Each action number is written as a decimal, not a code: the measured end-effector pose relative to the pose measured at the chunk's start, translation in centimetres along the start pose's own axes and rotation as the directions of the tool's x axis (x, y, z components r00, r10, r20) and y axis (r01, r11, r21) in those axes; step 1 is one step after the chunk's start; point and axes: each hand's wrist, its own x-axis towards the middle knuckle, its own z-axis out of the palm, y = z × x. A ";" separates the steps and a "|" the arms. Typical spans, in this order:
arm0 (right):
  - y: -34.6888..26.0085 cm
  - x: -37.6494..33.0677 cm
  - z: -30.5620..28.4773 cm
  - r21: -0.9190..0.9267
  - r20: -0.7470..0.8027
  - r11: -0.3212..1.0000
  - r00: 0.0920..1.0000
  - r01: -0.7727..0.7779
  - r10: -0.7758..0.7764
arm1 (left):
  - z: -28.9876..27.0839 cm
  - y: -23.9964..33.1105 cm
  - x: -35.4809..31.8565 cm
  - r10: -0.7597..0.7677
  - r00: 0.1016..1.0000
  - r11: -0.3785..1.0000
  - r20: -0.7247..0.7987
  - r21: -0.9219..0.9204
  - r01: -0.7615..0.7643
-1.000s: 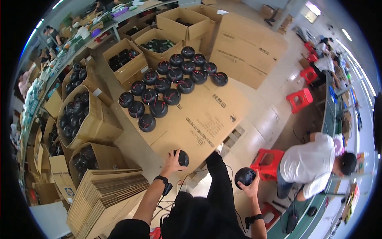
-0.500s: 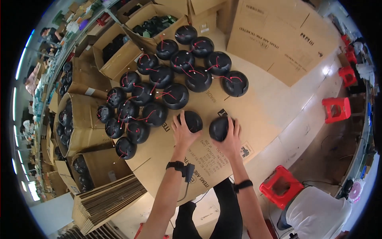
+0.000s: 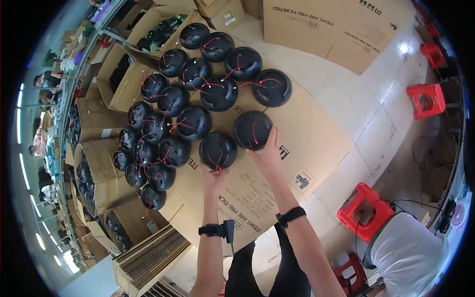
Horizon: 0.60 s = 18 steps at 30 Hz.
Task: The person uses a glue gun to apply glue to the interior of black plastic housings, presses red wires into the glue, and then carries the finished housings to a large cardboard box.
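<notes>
My left hand [image 3: 213, 181] grips a black round shell [image 3: 218, 148] from its near side, fingers partly hidden beneath it. A short red wire hangs over that shell's near edge. Just to the right, my right hand [image 3: 267, 154] has its fingers wrapped round a second black shell [image 3: 250, 126], which also shows a red wire across its top. The two shells are close together over the flat cardboard sheet [image 3: 267, 198]. Beyond and left of them, several similar black shells [image 3: 219, 94] with red wires and small white connectors stand in rows.
Open cartons [image 3: 106, 171] with black parts line the left side. A stack of folded cardboard [image 3: 153, 255] lies at the near left. A large carton [image 3: 321, 32] stands at the far right. Red stools [image 3: 363, 210] and a person in a white top [image 3: 408, 252] are on the right.
Both hands have moved away from me with their shells, toward the rows. The shells have turned, so their red wires now show. The whole view has shifted too.
</notes>
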 end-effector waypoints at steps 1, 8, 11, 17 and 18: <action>-0.5 0.5 0.6 0.002 -0.001 1.000 1.000 0.001 -0.001 | 0.1 0.2 0.3 -0.007 1.000 0.999 0.023 -0.053 0.008; 6.3 0.9 4.7 0.400 -0.229 0.915 0.963 -0.042 0.145 | 4.9 -2.0 -4.5 -0.075 0.978 0.970 0.197 -0.215 0.117; 7.1 -7.7 3.1 0.762 0.221 0.558 0.942 -0.329 0.253 | -1.4 -9.2 -8.3 0.097 0.833 0.993 0.545 0.000 -0.116; 15.8 -36.1 -12.0 -0.287 0.129 0.847 0.858 -0.449 0.498 | -8.0 -20.1 -18.5 0.017 0.463 0.844 0.886 0.235 -0.482; 18.8 -41.6 -13.4 -0.248 -0.067 0.825 0.859 -0.508 0.508 | -10.1 -23.9 -17.6 0.026 0.401 0.769 0.916 0.238 -0.593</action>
